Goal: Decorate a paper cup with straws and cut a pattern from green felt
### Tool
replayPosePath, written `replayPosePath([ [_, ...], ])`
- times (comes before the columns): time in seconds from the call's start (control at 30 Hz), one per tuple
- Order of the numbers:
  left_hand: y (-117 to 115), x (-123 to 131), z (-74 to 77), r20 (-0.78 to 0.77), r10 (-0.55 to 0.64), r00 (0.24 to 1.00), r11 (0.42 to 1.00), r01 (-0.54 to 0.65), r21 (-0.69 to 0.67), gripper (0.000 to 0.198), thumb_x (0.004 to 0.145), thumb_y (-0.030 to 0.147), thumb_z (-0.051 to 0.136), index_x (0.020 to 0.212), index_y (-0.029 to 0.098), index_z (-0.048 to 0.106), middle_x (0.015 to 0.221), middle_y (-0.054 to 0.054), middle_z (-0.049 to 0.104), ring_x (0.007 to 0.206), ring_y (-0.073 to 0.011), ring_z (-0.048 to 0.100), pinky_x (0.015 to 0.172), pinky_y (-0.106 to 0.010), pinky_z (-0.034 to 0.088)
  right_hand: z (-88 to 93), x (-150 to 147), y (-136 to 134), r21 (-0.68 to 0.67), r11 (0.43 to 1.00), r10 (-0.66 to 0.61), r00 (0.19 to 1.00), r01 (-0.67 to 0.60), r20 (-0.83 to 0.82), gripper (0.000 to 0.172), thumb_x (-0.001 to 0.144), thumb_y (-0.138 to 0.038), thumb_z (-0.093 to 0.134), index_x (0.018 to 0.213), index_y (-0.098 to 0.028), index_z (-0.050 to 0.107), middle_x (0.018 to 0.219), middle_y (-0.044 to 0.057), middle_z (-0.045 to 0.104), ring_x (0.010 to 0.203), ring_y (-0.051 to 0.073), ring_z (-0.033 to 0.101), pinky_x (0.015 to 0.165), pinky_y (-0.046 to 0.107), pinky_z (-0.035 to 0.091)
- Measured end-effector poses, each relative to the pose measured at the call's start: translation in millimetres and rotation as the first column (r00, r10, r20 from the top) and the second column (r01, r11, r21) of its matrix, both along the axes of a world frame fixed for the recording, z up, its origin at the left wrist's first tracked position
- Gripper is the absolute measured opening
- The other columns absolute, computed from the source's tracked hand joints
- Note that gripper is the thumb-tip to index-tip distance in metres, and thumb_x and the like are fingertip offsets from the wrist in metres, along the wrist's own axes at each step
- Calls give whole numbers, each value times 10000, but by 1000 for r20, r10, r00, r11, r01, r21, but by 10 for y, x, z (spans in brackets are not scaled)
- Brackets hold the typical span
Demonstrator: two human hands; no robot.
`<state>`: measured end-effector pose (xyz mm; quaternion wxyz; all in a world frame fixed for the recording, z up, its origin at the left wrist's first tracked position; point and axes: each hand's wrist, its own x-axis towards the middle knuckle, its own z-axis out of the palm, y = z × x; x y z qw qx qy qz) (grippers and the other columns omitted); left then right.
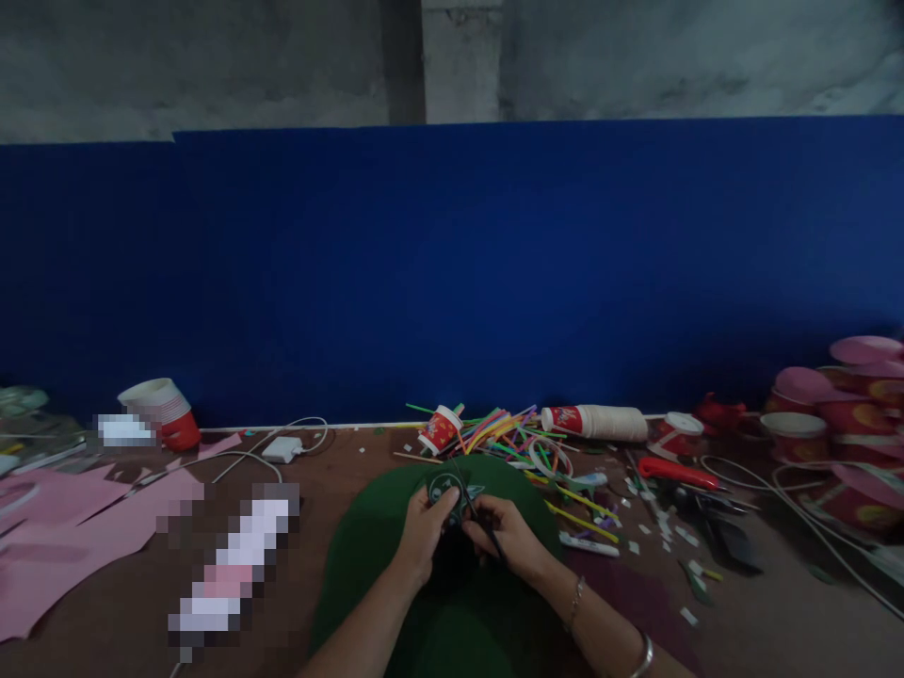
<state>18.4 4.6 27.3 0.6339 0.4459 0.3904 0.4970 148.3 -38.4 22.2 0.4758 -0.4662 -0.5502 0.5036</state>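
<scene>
Both of my hands are together over the large dark green sheet (371, 527) on the brown table. My left hand (418, 541) has its thumb and fingers closed on a small dark round thing (444, 487) with pale markings; its kind is too dim to make out. Close beside it, my right hand (509, 539) is curled around a slim dark tool (494, 541), whose kind I cannot tell. A small pale green pointed piece (475, 491) shows between the hands. My right fingertips are partly in shadow.
Behind the sheet lie colourful sticks (494, 430), a tipped red cup (441, 429) and a stack of paper cups (600, 423). Red-handled pliers or a similar tool (678, 473), a marker (589, 544) and scraps lie right. Pink paper (105, 551) and a white adapter (282, 449) lie left.
</scene>
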Motion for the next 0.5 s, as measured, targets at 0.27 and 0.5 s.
replayPosePath([
  [0.27, 52, -23, -56, 27, -16, 1000, 1000, 16, -19, 274, 585, 353, 757, 665, 141, 603, 553, 30, 595, 491, -95, 521, 489, -198, 378, 42, 2, -11, -22, 1000, -20, 1000, 20, 14, 278, 661, -416, 639, 667, -174, 503, 462, -76, 444, 389, 68, 418, 359, 186, 387],
  [0.5, 48, -28, -40, 16, 5, 1000, 1000, -5, -21, 296, 563, 371, 769, 633, 143, 594, 508, 38, 558, 461, -89, 492, 459, -192, 357, -29, 2, 15, -27, 999, -25, 1000, 24, -2, 266, 659, -402, 641, 673, -170, 512, 452, -81, 434, 367, 57, 387, 345, 180, 380],
])
